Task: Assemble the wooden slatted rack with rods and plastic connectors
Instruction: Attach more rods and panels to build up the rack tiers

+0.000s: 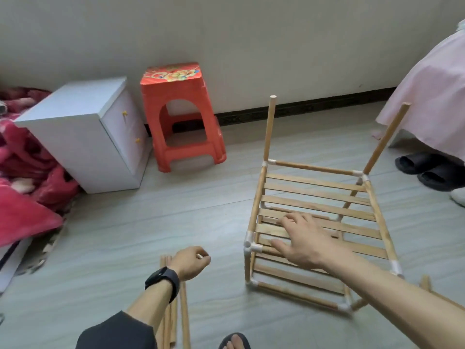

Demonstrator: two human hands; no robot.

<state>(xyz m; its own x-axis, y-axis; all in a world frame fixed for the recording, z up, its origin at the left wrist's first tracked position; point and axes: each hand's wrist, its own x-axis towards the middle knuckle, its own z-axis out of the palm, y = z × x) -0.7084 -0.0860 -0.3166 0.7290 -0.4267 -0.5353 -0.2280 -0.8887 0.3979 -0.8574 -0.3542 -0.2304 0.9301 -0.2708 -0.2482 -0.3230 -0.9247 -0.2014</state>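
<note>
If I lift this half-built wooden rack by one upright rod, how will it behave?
Probably light: the rack is thin, open woodwork. It may wobble or twist, since only small white connectors join its corners. The upright rod might pull out.

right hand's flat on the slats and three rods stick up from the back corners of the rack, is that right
Not quite. Only two rods stick up from the back corners of the rack, not three: the head view shows one at each rear corner. The rest holds: the right hand lies flat on the slats.
</note>
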